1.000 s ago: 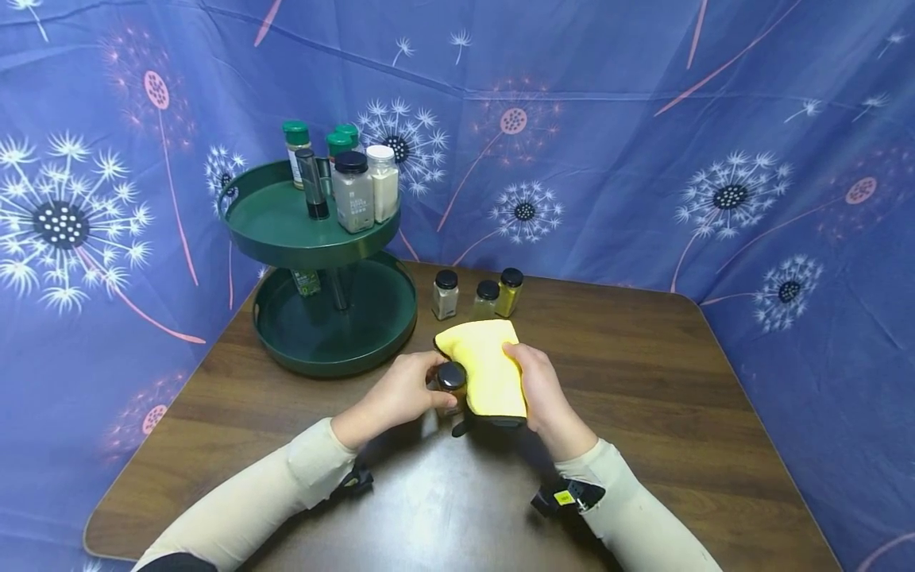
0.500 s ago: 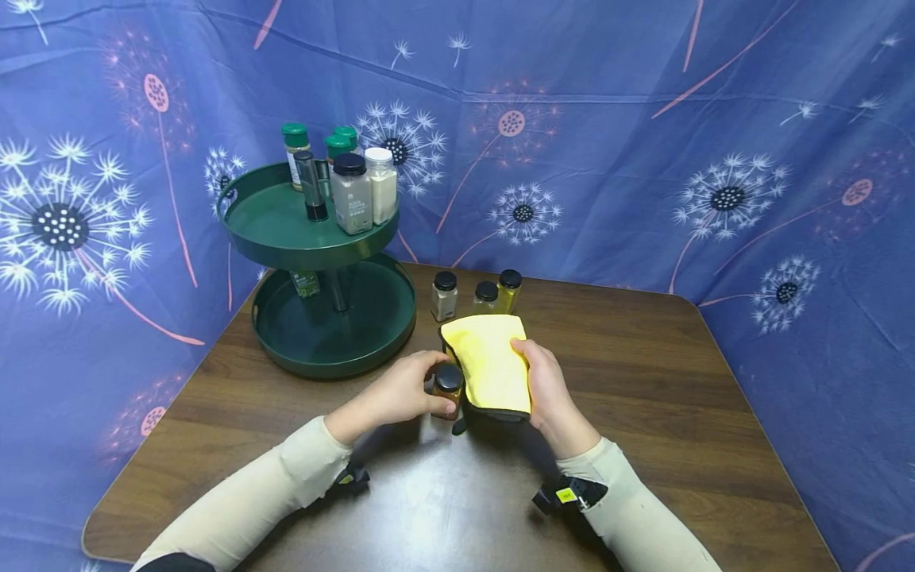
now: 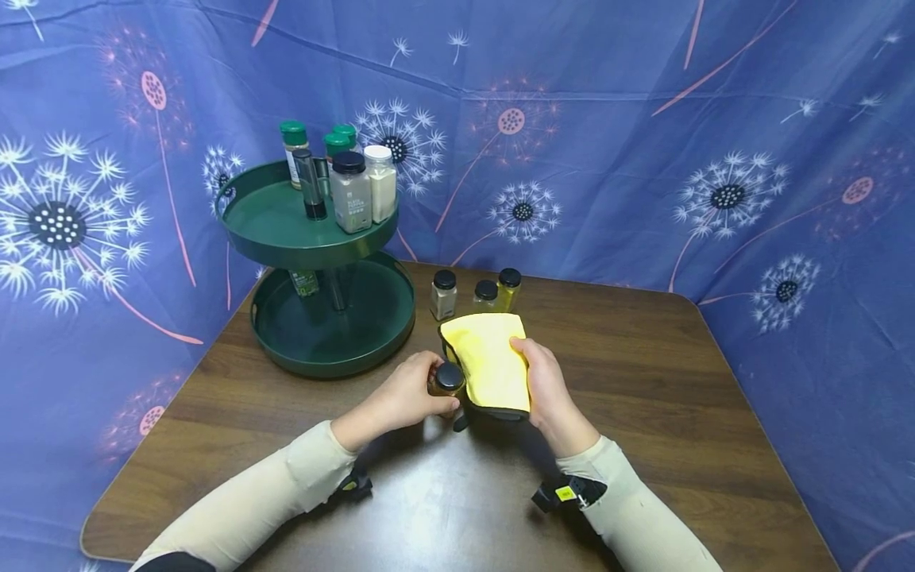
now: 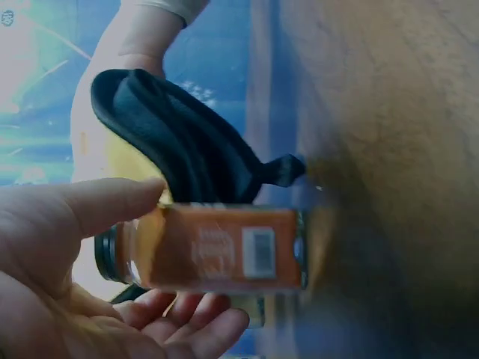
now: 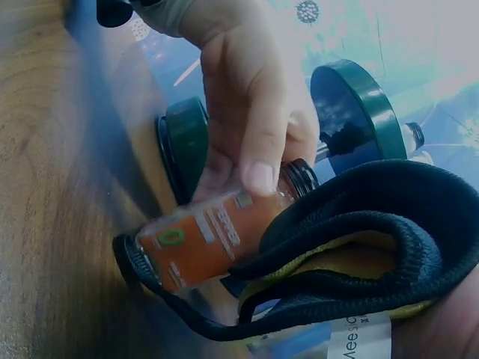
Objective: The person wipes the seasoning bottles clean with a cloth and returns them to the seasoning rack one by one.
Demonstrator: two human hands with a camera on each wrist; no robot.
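Note:
My left hand (image 3: pixel 403 391) grips a spice jar (image 4: pixel 224 247) of orange-red powder, the thumb on one side and the fingers on the other. The jar has a black lid (image 3: pixel 449 376) and stands upright close over the table. A folded cloth (image 3: pixel 492 359), yellow with a black border, is held in my right hand (image 3: pixel 549 389), thumb on top. In the right wrist view the dark folds of the cloth (image 5: pixel 374 217) lie against the jar's side, and a black loop hangs from its edge. The cloth hides most of my right fingers.
Behind the cloth stand three black-lidded jars: a pale one (image 3: pixel 444 295), a shorter one (image 3: pixel 485 295) and a yellow one (image 3: pixel 508 289). To the left is a green two-tier stand (image 3: pixel 332 349) with several seasoning bottles (image 3: pixel 352 199) on top. A patterned blue curtain (image 3: pixel 608 159) surrounds the wooden table (image 3: pixel 665 397).
The cloth has shifted slightly right and away from me with my right hand, staying beside the jar. The jar has turned and tilted a little in my left hand's grip.

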